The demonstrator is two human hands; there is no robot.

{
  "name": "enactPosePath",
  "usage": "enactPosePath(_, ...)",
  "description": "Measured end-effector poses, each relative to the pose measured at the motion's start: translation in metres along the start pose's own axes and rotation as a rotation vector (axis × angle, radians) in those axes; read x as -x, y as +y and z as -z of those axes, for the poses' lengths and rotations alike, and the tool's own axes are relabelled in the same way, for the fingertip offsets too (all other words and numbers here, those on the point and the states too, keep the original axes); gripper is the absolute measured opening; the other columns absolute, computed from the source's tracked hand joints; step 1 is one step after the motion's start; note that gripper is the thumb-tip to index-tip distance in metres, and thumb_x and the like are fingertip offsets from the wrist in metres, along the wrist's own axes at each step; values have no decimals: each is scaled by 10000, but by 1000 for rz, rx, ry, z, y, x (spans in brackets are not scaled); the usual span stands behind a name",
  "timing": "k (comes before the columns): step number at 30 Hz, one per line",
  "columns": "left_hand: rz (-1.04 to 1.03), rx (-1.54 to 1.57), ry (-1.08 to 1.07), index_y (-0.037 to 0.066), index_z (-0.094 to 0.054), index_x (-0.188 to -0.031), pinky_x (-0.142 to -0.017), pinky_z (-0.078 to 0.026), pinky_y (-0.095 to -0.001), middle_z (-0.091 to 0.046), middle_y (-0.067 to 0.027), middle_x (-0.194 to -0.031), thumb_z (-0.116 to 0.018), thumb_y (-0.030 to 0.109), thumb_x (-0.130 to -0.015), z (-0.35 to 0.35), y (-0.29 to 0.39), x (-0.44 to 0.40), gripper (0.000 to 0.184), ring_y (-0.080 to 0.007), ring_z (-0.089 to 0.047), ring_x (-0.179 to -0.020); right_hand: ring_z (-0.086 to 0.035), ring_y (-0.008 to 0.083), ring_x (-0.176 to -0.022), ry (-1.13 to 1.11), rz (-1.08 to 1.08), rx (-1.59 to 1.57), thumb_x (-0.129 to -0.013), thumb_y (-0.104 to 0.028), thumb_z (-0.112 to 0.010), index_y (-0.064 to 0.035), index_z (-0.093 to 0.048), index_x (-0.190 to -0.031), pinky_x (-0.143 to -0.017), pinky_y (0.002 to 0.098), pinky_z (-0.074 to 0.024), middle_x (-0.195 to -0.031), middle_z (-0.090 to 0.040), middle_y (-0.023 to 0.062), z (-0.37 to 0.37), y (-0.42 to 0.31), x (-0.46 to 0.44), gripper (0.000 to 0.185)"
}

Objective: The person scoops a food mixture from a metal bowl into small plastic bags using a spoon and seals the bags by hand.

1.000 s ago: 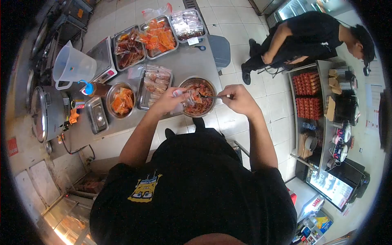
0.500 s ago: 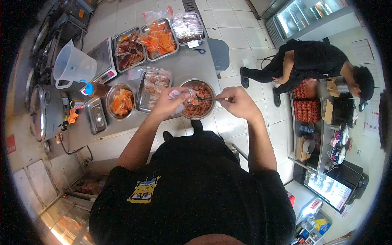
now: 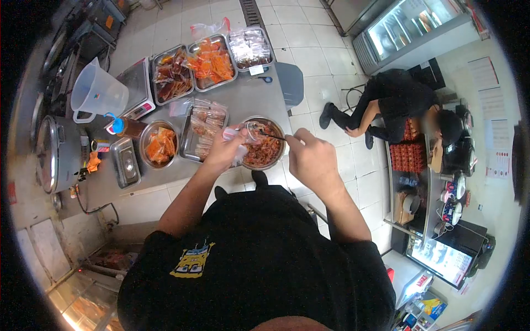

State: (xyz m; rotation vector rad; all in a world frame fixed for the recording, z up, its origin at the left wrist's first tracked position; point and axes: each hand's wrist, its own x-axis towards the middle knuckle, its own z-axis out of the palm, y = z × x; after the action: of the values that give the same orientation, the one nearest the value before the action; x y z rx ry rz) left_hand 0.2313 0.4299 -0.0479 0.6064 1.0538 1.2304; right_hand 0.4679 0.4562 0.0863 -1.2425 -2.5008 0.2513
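My left hand (image 3: 222, 153) grips a small clear plastic bag (image 3: 255, 130), its mouth spread above the metal bowl. In my right hand (image 3: 314, 163) is a spoon (image 3: 276, 137), held by its thin dark handle. The spoon's far end reaches the bag's mouth; how much food it carries is too small to tell. Below both hands, a reddish chopped food mix (image 3: 266, 153) fills much of the round metal bowl (image 3: 282, 150) near the table edge. Just left of it, a metal tray (image 3: 189, 150) holds several slim filled packets (image 3: 210, 116).
A second bowl (image 3: 144, 155) has orange packets in it. Along the far side stand three food trays, one with orange packets (image 3: 212, 62), beside a scale (image 3: 124, 91) and a plastic jug (image 3: 96, 91). At right, another person (image 3: 400, 105) bends over shelves with egg trays (image 3: 407, 157).
My right hand has moved slightly down and left with the spoon, which stays at the bag. The whole view has shifted a little. The other person has bent lower toward the shelves.
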Motion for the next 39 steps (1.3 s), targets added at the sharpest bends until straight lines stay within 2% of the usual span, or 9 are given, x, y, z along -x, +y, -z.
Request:
enactPosePath(2,49,-75,61,-7,-607,-1243,-673,-541,-282,-727,-93,-1070,-745,305,-968,-1,6,1,439,-178,-711,-893,-683,324,-634,-6,23,-3,-784,-25,-680,-45,-746,-1023,-579,409,-576,-890,-669,93,5,-2,2,249)
enactPosePath(8,76,92,-60,18,-594,-1219,-684,-558,-304,-715,-90,-1075,-730,312,-977,-9,19,1,404,-225,-730,-965,-676,325,-621,50,-33,-48,-786,-11,-697,-31,-735,-1019,-570,408,-569,-873,-662,103,22,-17,4,237)
enactPosePath(12,103,118,16,30,-583,-1234,-696,-570,-320,-712,-94,-1089,-715,295,-989,-21,28,7,385,-247,-733,-1003,-674,323,-617,48,-51,8,-783,-12,-701,-34,-732,-1027,-565,407,-565,-879,-655,101,31,-25,6,247)
enactPosePath(21,84,268,-104,74,-585,-1292,-718,-583,-347,-703,-68,-1108,-683,228,-1009,-42,31,17,337,-227,-723,-1005,-668,302,-606,47,-51,131,-778,-20,-710,-35,-728,-1029,-536,402,-548,-876,-635,96,52,-34,8,252)
enactPosePath(23,134,190,-88,18,-569,-1330,-849,-602,-350,-713,-115,-1196,-654,195,-1023,-38,26,16,364,-232,-727,-1045,-676,271,-603,44,-24,194,-778,-43,-707,-27,-730,-1019,-536,374,-558,-896,-626,92,58,-36,8,243)
enactPosePath(30,70,274,-135,37,-631,-1252,-823,-592,-327,-726,-97,-1150,-685,178,-1004,-35,23,14,290,-192,-725,-1006,-672,260,-593,56,9,195,-761,-10,-702,-22,-728,-1026,-520,364,-553,-886,-624,92,67,-41,4,266)
enactPosePath(33,85,209,-151,80,-576,-1356,-793,-562,-330,-706,-59,-1178,-680,222,-1012,-32,24,15,387,-168,-702,-1032,-671,270,-585,47,-2,200,-765,-9,-700,-14,-728,-1024,-518,368,-556,-877,-624,101,67,-43,4,260)
enactPosePath(35,62,214,-113,40,-636,-1236,-828,-567,-309,-725,-67,-1117,-725,216,-983,-31,23,15,321,-160,-715,-966,-671,282,-577,60,10,188,-769,-15,-700,-5,-730,-1025,-520,373,-560,-872,-627,109,67,-45,3,257)
enactPosePath(39,45,197,-121,47,-648,-1220,-825,-556,-300,-729,-56,-1086,-736,234,-975,-34,34,22,321,-143,-710,-940,-671,287,-579,44,15,183,-772,-20,-701,-9,-731,-1025,-522,378,-562,-875,-630,108,66,-47,2,255)
